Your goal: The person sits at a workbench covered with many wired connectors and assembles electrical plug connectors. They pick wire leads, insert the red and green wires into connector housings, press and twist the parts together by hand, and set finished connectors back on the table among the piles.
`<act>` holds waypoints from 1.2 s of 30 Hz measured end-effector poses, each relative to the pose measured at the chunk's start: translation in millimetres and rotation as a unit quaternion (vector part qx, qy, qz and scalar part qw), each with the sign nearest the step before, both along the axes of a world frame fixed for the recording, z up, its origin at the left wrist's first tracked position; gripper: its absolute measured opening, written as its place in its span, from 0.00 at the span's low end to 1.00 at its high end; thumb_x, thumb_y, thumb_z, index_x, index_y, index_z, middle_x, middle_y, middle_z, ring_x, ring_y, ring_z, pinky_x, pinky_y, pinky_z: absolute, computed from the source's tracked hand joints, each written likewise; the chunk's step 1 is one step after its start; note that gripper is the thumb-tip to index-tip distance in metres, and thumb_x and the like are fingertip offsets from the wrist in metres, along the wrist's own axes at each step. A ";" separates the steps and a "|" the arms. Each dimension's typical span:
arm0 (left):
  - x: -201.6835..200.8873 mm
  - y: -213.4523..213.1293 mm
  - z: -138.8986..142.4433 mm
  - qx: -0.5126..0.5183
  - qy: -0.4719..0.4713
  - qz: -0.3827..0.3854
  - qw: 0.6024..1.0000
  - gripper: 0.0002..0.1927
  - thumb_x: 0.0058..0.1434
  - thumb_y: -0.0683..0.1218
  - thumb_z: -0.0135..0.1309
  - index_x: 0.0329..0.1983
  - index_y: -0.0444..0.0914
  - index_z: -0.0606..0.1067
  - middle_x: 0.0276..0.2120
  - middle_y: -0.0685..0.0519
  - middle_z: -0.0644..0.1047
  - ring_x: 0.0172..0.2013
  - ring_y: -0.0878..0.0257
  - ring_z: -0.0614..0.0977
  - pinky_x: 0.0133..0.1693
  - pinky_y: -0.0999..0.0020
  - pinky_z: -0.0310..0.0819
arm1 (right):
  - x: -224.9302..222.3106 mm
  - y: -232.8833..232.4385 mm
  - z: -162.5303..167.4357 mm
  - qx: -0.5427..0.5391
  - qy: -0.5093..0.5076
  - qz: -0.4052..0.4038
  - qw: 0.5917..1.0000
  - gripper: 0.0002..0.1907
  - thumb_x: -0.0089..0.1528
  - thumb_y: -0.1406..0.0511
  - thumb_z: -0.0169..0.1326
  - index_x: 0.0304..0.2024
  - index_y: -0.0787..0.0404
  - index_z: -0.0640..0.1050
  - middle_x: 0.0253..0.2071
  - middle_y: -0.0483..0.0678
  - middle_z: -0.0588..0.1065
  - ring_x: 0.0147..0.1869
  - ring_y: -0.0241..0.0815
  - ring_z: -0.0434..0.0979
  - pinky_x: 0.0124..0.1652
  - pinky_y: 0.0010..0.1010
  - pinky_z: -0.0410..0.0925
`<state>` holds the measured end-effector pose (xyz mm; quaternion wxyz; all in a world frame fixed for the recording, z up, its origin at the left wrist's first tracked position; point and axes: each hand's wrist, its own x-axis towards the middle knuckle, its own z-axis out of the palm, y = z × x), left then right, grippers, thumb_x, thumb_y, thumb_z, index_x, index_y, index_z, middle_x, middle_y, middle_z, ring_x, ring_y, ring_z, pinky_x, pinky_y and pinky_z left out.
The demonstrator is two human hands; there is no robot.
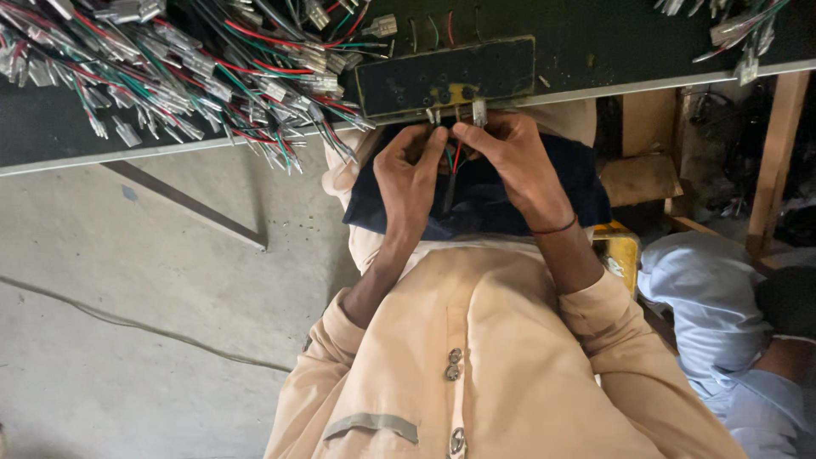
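**Wire ends held at the fixture block**

A bundle of thin wires (450,161) is pinched by fingers of the left hand (408,174) and right hand (514,161) below the dark fixture block (446,76) at the table (51,127) edge. Insertion appears in hand; precise alignment is judged necessary next.

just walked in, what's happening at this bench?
A person has both hands at the bench's edge, under a small dark fixture block. The left hand and right hand pinch a short wire bundle with red and green leads between the fingers. A big pile of finished wire harnesses lies on the dark benchtop. Another person's blue sleeve is alongside.
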<state>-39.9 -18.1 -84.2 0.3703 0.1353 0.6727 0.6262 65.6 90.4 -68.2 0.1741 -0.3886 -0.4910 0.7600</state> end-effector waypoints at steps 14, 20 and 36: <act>-4.7 -1.7 -1.2 -0.018 -0.036 -0.009 0.999 0.09 0.66 0.43 0.60 0.39 0.29 0.80 0.25 0.54 0.79 0.23 0.71 0.78 0.25 0.74 0.75 | 0.8 4.4 -4.4 -0.023 0.020 0.006 1.000 0.09 0.66 0.65 0.61 0.43 0.67 0.82 0.38 0.44 0.80 0.41 0.30 0.77 0.43 0.24 0.71; -8.4 -2.1 -0.2 -0.025 -0.041 -0.017 0.999 0.09 0.65 0.43 0.61 0.39 0.30 0.81 0.24 0.54 0.79 0.23 0.71 0.77 0.24 0.75 0.74 | 1.2 4.3 -4.4 -0.030 0.011 0.009 0.999 0.10 0.66 0.65 0.61 0.43 0.67 0.83 0.37 0.44 0.81 0.40 0.30 0.77 0.43 0.24 0.71; 10.0 10.3 -7.5 -0.012 0.098 0.084 0.992 0.09 0.67 0.43 0.62 0.39 0.30 0.80 0.27 0.59 0.77 0.29 0.75 0.72 0.32 0.78 0.67 | 0.7 3.1 -2.8 -0.011 0.019 0.015 1.000 0.08 0.67 0.65 0.60 0.44 0.65 0.82 0.36 0.42 0.79 0.39 0.30 0.76 0.41 0.24 0.70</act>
